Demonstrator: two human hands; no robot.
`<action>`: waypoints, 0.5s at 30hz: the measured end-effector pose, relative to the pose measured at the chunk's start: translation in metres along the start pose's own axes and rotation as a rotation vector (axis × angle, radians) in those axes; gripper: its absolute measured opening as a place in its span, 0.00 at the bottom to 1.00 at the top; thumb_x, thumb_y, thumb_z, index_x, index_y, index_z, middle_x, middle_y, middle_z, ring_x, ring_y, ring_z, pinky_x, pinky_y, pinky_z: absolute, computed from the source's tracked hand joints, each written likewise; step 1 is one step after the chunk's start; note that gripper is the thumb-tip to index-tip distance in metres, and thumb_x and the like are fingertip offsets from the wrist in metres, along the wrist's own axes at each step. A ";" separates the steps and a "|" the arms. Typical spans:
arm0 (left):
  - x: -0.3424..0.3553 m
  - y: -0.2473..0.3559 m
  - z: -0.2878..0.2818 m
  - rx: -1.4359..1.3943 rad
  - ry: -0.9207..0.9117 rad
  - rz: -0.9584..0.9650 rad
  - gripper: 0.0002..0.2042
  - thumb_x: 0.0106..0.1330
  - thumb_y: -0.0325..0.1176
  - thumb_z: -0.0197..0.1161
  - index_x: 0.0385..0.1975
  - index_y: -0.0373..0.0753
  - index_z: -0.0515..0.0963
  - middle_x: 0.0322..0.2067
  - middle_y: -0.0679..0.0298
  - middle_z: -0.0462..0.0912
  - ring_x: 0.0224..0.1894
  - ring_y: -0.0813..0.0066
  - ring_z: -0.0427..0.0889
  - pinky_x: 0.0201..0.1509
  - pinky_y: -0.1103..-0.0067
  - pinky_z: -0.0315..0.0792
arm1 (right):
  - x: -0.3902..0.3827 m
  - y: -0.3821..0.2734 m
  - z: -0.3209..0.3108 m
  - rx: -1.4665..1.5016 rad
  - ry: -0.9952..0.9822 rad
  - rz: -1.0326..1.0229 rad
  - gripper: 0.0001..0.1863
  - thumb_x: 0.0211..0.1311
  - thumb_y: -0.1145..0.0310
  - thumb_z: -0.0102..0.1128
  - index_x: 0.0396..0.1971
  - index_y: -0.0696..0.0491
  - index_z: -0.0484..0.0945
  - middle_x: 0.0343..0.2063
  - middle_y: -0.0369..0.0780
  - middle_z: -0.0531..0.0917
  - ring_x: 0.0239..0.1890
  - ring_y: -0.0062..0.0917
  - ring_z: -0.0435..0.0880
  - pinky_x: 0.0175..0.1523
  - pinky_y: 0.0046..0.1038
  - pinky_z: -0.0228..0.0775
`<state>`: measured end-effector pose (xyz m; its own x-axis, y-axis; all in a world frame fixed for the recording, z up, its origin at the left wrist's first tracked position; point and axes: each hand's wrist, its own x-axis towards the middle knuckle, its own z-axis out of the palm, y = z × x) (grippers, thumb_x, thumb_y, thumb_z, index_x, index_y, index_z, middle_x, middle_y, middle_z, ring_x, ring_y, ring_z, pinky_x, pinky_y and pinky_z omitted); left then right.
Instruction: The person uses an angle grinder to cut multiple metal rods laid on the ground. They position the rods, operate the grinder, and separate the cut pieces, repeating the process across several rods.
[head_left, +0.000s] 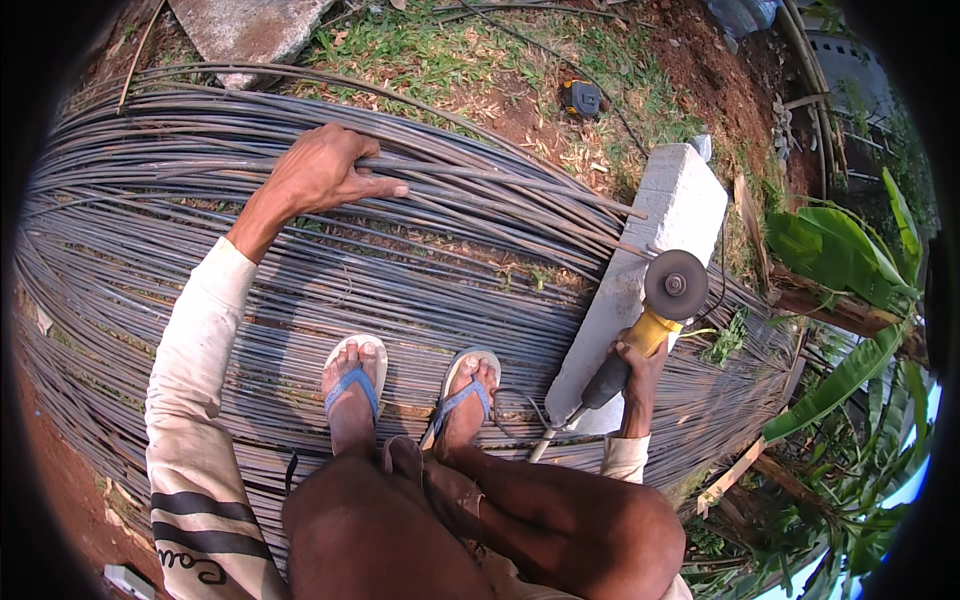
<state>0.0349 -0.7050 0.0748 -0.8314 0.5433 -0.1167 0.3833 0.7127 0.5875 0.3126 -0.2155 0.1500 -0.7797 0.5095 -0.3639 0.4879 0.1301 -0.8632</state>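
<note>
My left hand (322, 172) is closed over a few thin steel bars (480, 180) at the upper side of a long bundle, its thumb lying along them. My right hand (641, 372) grips a yellow and dark angle grinder (655, 328) by its body. The grinder's round disc (676, 284) points away from me, beside a long white block (640, 225). Ends of some bars reach onto the block's left edge, close to the disc. Whether the disc is spinning or touches a bar I cannot tell.
My feet in blue-strapped flip-flops (354, 383) stand on the bars. A black and yellow tape measure (581, 99) lies on the grass beyond. A concrete slab (250, 35) is at the upper left. Banana leaves (840, 250) hang at the right. The grinder's cord (541, 446) runs toward me.
</note>
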 end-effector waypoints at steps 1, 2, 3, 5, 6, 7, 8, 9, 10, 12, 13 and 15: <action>0.000 -0.002 0.003 0.003 0.005 0.036 0.40 0.59 0.72 0.74 0.15 0.35 0.71 0.11 0.60 0.63 0.16 0.60 0.64 0.26 0.62 0.65 | -0.003 0.001 -0.001 0.019 0.012 0.005 0.35 0.49 0.77 0.75 0.60 0.57 0.72 0.37 0.41 0.84 0.32 0.29 0.87 0.42 0.34 0.84; 0.002 -0.004 0.006 -0.039 -0.014 -0.015 0.39 0.54 0.70 0.79 0.15 0.35 0.71 0.10 0.60 0.63 0.16 0.60 0.63 0.26 0.62 0.65 | -0.007 0.002 -0.003 0.039 0.007 -0.018 0.36 0.49 0.76 0.75 0.61 0.57 0.71 0.36 0.41 0.84 0.32 0.29 0.87 0.42 0.34 0.84; 0.004 -0.006 0.008 -0.059 0.010 -0.004 0.38 0.54 0.69 0.80 0.15 0.35 0.71 0.10 0.60 0.63 0.16 0.61 0.63 0.26 0.62 0.65 | -0.010 0.002 -0.005 0.058 0.010 -0.030 0.36 0.49 0.76 0.75 0.61 0.58 0.71 0.36 0.42 0.84 0.32 0.30 0.87 0.41 0.34 0.84; 0.007 -0.009 0.011 -0.074 -0.020 -0.041 0.38 0.54 0.67 0.81 0.15 0.34 0.71 0.10 0.60 0.63 0.16 0.62 0.62 0.26 0.62 0.64 | -0.014 0.003 -0.008 0.107 0.012 -0.046 0.37 0.49 0.75 0.75 0.62 0.58 0.71 0.35 0.42 0.84 0.32 0.30 0.87 0.41 0.34 0.84; 0.007 -0.010 0.012 -0.096 0.014 -0.032 0.38 0.53 0.66 0.82 0.14 0.34 0.71 0.10 0.59 0.64 0.16 0.63 0.62 0.25 0.62 0.64 | -0.014 0.002 -0.010 0.136 0.011 -0.051 0.38 0.49 0.75 0.75 0.63 0.59 0.71 0.35 0.42 0.84 0.32 0.30 0.87 0.40 0.34 0.84; 0.006 -0.010 0.013 -0.082 0.004 -0.037 0.37 0.53 0.65 0.82 0.15 0.33 0.72 0.10 0.58 0.64 0.16 0.64 0.63 0.24 0.62 0.62 | -0.014 0.002 -0.012 0.174 0.002 -0.053 0.38 0.48 0.74 0.75 0.63 0.59 0.70 0.35 0.43 0.84 0.32 0.31 0.87 0.40 0.34 0.84; 0.006 -0.010 0.013 -0.090 0.005 -0.038 0.37 0.53 0.65 0.82 0.15 0.33 0.73 0.10 0.58 0.65 0.16 0.64 0.63 0.24 0.62 0.62 | -0.013 0.002 -0.013 0.171 0.018 -0.070 0.37 0.50 0.73 0.74 0.62 0.59 0.70 0.35 0.43 0.84 0.31 0.31 0.87 0.39 0.34 0.84; 0.003 -0.010 0.014 -0.075 0.020 -0.028 0.37 0.53 0.64 0.83 0.15 0.33 0.73 0.10 0.58 0.65 0.15 0.64 0.63 0.24 0.63 0.61 | -0.014 0.001 -0.014 0.175 0.029 -0.072 0.36 0.51 0.72 0.73 0.61 0.59 0.70 0.35 0.43 0.83 0.31 0.32 0.87 0.38 0.34 0.85; 0.001 -0.009 0.015 -0.079 0.013 -0.052 0.36 0.54 0.64 0.83 0.15 0.33 0.72 0.10 0.59 0.62 0.15 0.64 0.61 0.24 0.63 0.60 | -0.013 0.000 -0.013 0.192 0.036 -0.083 0.35 0.52 0.72 0.72 0.61 0.59 0.69 0.35 0.44 0.83 0.31 0.32 0.87 0.37 0.34 0.85; -0.001 -0.009 0.018 -0.125 0.034 -0.045 0.37 0.54 0.63 0.83 0.14 0.33 0.71 0.10 0.60 0.61 0.16 0.64 0.59 0.23 0.63 0.59 | -0.013 -0.001 -0.010 0.260 0.048 -0.070 0.35 0.52 0.71 0.72 0.62 0.59 0.69 0.35 0.44 0.83 0.31 0.33 0.88 0.37 0.35 0.86; 0.000 -0.009 0.020 -0.127 0.022 -0.065 0.37 0.54 0.62 0.83 0.14 0.33 0.70 0.09 0.60 0.60 0.16 0.64 0.58 0.23 0.63 0.59 | -0.012 -0.001 -0.007 0.300 0.047 -0.052 0.36 0.52 0.71 0.71 0.62 0.59 0.68 0.36 0.44 0.83 0.31 0.33 0.88 0.37 0.35 0.86; 0.002 -0.010 0.023 -0.125 0.000 -0.100 0.38 0.53 0.64 0.83 0.13 0.33 0.70 0.09 0.59 0.61 0.16 0.63 0.59 0.24 0.62 0.59 | -0.014 -0.002 -0.001 0.306 0.063 -0.063 0.37 0.52 0.71 0.71 0.63 0.59 0.68 0.36 0.45 0.83 0.30 0.33 0.88 0.36 0.36 0.86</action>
<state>0.0386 -0.7008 0.0499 -0.8631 0.4722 -0.1793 0.2455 0.7024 0.6681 0.3225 -0.2222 0.1572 -0.7742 0.5614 -0.2924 0.2916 -0.0937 -0.9519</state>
